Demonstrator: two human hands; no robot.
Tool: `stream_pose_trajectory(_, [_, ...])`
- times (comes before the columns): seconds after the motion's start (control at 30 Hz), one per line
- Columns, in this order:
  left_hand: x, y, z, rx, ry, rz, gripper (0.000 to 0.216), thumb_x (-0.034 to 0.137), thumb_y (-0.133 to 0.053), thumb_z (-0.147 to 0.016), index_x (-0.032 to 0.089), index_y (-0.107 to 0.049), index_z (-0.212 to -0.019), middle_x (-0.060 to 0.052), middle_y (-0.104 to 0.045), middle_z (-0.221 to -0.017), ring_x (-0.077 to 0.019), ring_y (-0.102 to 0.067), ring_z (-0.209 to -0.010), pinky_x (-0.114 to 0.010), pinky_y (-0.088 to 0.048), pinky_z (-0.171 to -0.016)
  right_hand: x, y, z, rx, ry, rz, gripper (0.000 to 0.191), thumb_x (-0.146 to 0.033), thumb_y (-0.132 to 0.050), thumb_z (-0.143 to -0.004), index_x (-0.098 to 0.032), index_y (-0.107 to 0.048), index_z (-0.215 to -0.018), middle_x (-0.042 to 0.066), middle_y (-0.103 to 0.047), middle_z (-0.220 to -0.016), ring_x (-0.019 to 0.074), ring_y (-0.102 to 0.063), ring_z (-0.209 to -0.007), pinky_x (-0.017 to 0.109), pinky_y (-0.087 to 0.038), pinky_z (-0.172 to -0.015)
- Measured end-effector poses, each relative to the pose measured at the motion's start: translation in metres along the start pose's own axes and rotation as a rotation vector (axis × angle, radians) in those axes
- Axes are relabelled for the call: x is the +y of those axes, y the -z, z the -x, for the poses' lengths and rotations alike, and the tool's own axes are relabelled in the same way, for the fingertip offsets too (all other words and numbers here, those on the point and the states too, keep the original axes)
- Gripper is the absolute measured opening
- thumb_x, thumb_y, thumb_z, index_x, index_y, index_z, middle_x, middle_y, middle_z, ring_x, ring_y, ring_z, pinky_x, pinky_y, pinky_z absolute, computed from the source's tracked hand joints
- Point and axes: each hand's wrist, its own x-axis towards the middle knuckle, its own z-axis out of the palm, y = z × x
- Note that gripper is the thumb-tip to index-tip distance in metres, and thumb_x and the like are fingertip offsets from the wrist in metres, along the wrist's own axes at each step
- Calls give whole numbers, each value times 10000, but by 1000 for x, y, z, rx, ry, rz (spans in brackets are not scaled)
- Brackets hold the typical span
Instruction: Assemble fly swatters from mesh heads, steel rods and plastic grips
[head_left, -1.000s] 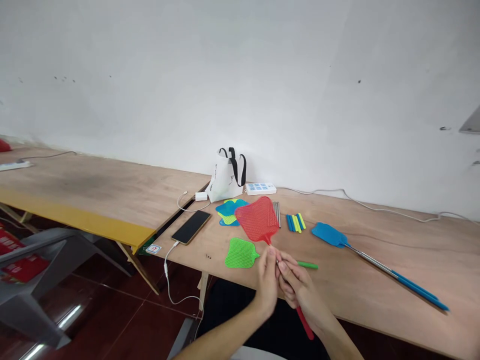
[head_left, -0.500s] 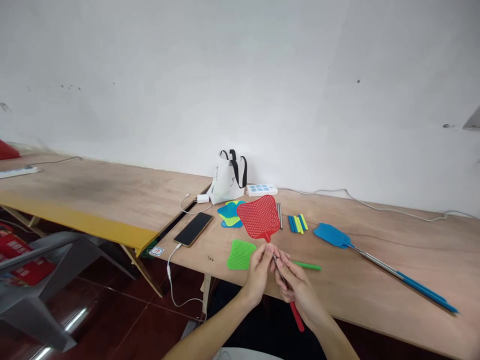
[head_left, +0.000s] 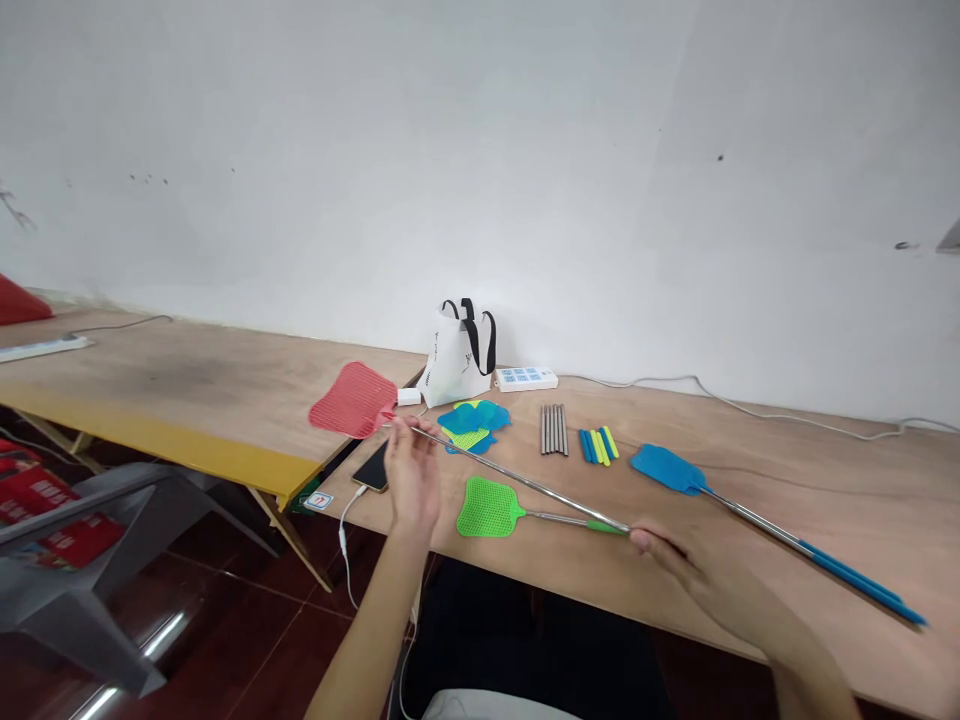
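A red fly swatter (head_left: 352,400) with its metal telescopic rod drawn out long spans the air between my hands. My left hand (head_left: 412,468) is closed around the rod just below the red head. At the other end, my right hand (head_left: 679,570) grips the handle, which it mostly hides; this hand is a little blurred. Under the rod, a green fly swatter (head_left: 487,507) lies on the table. Farther right rest blue fly swatters (head_left: 667,468) with metal rods and blue handles.
Behind are loose blue and yellow swatter heads (head_left: 472,418), several metal rods (head_left: 554,430) and blue and yellow handle grips (head_left: 598,445). A white bag (head_left: 454,360), a power strip (head_left: 526,378) and a phone (head_left: 373,468) on a cable also occupy the table (head_left: 787,480).
My hands have moved apart, left hand leftward and right hand rightward. The red swatter's rod has lengthened, and its head has swung left, uncovering the metal rods.
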Motion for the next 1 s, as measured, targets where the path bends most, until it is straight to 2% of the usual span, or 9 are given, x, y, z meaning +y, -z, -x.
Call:
stream_pose_trajectory(0.07, [14,5,-9,23,-43,30,282,393,-798,-857,173,-628,-816,30,-626,-785,-89,-612,-747,-220,-496,-801,11,18,3,7,-6,41,403,-673,-596,-850,-299,-745,-827,71,-773,-905,310,-687,-907,377,-549,-760])
stream_pose_trajectory(0.17, [20,7,-14,25,-54,33,277,378,-813,-846,172,-630,-825,26,-638,-793,-89,-620,-753,-213,-494,-790,18,33,4,5,-16,172,456,-695,-535,-882,-295,-728,-778,54,-767,-869,278,-700,-867,347,-555,-774])
stream_pose_trajectory(0.33, [1,8,-13,46,-67,3,340,436,-809,-834,176,-591,-823,37,-603,-752,-101,-615,-724,-219,-484,-731,23,35,-2,55,-28,234,520,-722,-464,-904,-282,-705,-768,40,-727,-776,237,-670,-744,320,-534,-695])
stream_pose_trajectory(0.4, [-7,8,-12,82,-79,9,366,460,-803,-833,181,-568,-813,46,-585,-734,-98,-602,-699,-222,-482,-715,29,34,-3,63,-30,219,518,-718,-470,-906,-278,-731,-821,48,-749,-826,249,-681,-783,330,-535,-707])
stream_pose_trajectory(0.5, [-20,4,0,85,-93,-2,385,486,-790,-836,185,-555,-788,47,-578,-732,-95,-591,-687,-226,-486,-717,36,33,-4,106,-16,197,496,-705,-510,-897,-278,-762,-912,58,-778,-975,284,-695,-936,363,-539,-823])
stream_pose_trajectory(0.57, [-35,-2,20,50,-57,-47,379,498,-785,-834,187,-573,-792,31,-607,-774,-105,-611,-722,-235,-498,-736,34,26,-5,148,4,191,480,-686,-527,-901,-277,-770,-963,65,-780,-1059,303,-688,-1018,380,-528,-882])
stream_pose_trajectory(0.6, [-44,-5,33,6,-4,-87,374,518,-758,-851,185,-590,-821,4,-646,-864,-120,-635,-785,-250,-509,-769,30,21,-6,165,12,194,476,-673,-523,-912,-272,-773,-974,73,-781,-1069,308,-688,-1027,381,-527,-884])
stream_pose_trajectory(0.77, [-87,-14,97,-29,157,-261,428,614,-645,-895,190,-606,-865,-68,-682,-1095,-173,-686,-879,-286,-529,-780,3,-17,-13,121,61,218,495,-620,-422,-983,-271,-773,-968,79,-794,-959,296,-712,-883,371,-522,-779])
stream_pose_trajectory(1.0, [-96,-5,115,-68,148,-337,444,633,-604,-917,192,-647,-884,-92,-702,-1151,-199,-693,-947,-303,-530,-844,-13,-51,-19,131,48,252,438,-564,-425,-985,-297,-768,-922,61,-794,-883,293,-720,-813,357,-471,-681])
